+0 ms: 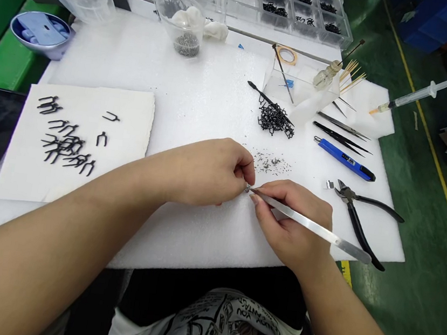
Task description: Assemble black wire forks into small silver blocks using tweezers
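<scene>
1. l. hand (219,169): thumb & index fingers pinching a tiny metallic-looking pc (247,188) over the foam-covered worktop (198,104); exact shape too small to tell.
2. r. hand (306,226): fingers pressed tog. round slim steel tweezers (321,230), pointed end at the tiny pc; can't tell if the tips grip it or just touch.
3. just beyond the hands: scattered tiny bits (273,164), then a heap of black forked pcs (275,120). more black forks (69,146) lie on a white sheet (132,118) to the l.
4. risk: tiny pc could ping out if the pinch slackens or the tweezers slip; prob. hard to find among the bits.
5. risk: a sleeve or forearm brushing the white sheet could shove its forks about; same w/ a knuckle & the loose bits.
6. risk: sharp tweezer end v. close to the l. fingers; a slip might jab.
7. writing: shirt (236,327) print, upside down, seems to read "enjoy you" & "fantas…", rest unclear. blue utility knife (344,159) has a dark label w/ pale logo, illegible. syringe (420,95) markings too small to read.
</scene>
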The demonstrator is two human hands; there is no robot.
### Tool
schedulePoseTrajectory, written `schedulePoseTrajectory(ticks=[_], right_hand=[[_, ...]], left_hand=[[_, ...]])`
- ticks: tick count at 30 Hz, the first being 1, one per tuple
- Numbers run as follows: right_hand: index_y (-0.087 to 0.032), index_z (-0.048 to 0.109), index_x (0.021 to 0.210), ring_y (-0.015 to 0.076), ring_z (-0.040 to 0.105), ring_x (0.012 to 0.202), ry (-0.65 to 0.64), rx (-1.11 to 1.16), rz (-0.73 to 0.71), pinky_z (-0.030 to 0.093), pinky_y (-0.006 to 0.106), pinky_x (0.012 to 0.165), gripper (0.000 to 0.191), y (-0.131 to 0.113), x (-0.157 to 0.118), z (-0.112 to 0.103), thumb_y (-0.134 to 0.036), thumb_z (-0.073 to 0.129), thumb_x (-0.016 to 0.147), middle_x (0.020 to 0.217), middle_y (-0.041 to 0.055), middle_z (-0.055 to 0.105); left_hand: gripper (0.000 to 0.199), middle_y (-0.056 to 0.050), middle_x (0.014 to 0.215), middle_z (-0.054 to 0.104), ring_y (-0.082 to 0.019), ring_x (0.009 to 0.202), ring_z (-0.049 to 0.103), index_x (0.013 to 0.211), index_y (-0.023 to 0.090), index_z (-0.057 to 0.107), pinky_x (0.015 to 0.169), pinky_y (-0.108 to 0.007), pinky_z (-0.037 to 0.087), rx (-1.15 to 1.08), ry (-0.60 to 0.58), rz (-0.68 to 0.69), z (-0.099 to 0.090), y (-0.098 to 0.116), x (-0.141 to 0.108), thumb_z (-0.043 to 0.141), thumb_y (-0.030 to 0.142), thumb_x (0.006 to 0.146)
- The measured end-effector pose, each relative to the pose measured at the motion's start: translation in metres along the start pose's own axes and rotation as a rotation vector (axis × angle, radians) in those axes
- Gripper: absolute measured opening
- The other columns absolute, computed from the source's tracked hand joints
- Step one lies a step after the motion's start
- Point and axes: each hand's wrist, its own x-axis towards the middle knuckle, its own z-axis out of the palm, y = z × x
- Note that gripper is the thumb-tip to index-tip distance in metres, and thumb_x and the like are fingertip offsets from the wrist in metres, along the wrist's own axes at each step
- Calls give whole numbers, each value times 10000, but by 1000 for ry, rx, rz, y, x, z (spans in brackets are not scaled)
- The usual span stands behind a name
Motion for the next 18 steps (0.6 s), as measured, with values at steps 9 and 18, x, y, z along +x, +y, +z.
schedulePoseTrajectory(ticks=[9,18], right_hand=[[-155,688,847,113,644,738,-33,79,71,511,251,680,52,0,3,-2,-155,642,870,802,15,711],[-154,686,823,122,646,702,8,107,93,517,266,655,24,0,3,-1,-148,667,836,771,18,713]], left_hand=[[174,62,630,682,-154,540,637,795,271,671,462,-267,464,-7,10,-14,0,3,0,522,227,717],[177,46,609,676,-167,553,641,814,269,667,463,-270,456,-8,-35,-47,-1,6,-1,525,241,713]])
